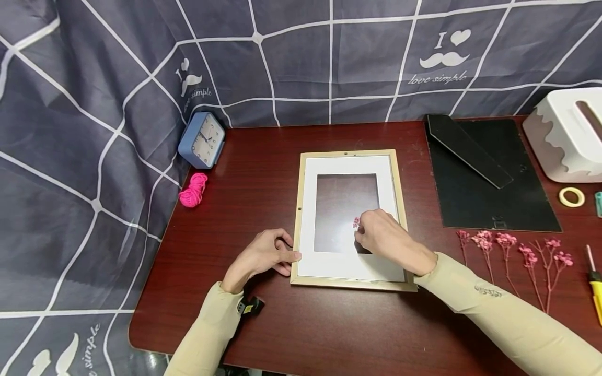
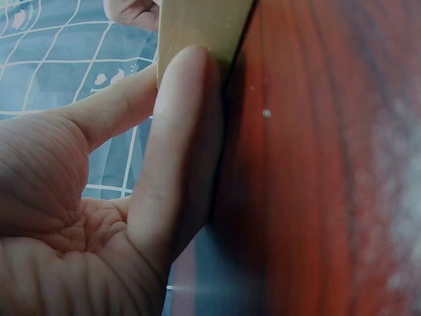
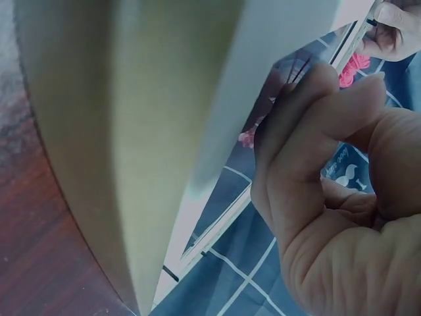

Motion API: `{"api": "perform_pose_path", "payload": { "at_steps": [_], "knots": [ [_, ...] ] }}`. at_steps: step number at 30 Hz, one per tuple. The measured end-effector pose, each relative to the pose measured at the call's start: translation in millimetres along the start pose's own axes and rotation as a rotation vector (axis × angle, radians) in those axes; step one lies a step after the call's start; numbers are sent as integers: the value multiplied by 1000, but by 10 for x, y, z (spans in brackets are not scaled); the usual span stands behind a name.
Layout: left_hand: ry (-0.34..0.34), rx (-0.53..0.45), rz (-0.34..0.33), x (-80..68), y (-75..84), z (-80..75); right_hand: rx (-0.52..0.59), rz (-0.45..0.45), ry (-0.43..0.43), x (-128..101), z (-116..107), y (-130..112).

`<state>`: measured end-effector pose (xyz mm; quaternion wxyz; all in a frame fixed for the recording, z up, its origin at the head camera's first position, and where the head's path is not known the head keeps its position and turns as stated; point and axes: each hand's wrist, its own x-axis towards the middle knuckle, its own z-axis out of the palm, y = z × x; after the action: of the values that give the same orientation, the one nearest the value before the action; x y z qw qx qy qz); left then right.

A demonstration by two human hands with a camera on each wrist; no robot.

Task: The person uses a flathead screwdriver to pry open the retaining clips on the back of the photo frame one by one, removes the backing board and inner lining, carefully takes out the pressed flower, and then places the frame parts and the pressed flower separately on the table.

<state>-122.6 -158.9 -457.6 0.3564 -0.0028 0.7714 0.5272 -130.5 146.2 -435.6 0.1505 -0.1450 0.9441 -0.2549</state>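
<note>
A light wooden picture frame (image 1: 348, 285) with a white mat (image 1: 308, 209) lies on the table. My left hand (image 1: 266, 253) holds its left rail near the lower corner, with the thumb on top and the other fingers at the side. In the left wrist view a fingertip presses along the wooden rail (image 2: 197, 29). Over the mat's window, my right hand (image 1: 383, 230) pinches a sprig of pink dried flowers (image 1: 356, 222). Its blossoms (image 3: 247, 138) show past the curled fingers in the right wrist view; the fingers hide much of the stem.
Several pink dried flower sprigs (image 1: 529, 256) lie to the right, below a black backing board (image 1: 498, 209) with a stand. Further right are a tape roll (image 1: 571, 197), a yellow-handled tool (image 1: 596, 292) and a white tissue box (image 1: 555, 151). A blue clock (image 1: 202, 141) and pink yarn (image 1: 193, 190) sit at left.
</note>
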Motion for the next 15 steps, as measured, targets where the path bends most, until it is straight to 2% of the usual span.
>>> {"api": "perform_pose_path", "payload": {
  "at_steps": [2, 4, 7, 9, 15],
  "knots": [
    [0, -1, 0, -3, 2, 2, -9, -42, 47, 42, 106, 128],
    [-1, -3, 2, -2, 2, 2, -5, -52, 61, 47, 111, 144],
    [-1, -5, 4, 1, -1, 2, -3, -28, 48, 61, 130, 169],
    [-2, -9, 5, 3, -2, 3, 9, 9, 11, 20, 22, 57],
    [-2, -16, 2, 4, -2, 6, 37, 33, -26, -31, -67, 19]
  ]
}}
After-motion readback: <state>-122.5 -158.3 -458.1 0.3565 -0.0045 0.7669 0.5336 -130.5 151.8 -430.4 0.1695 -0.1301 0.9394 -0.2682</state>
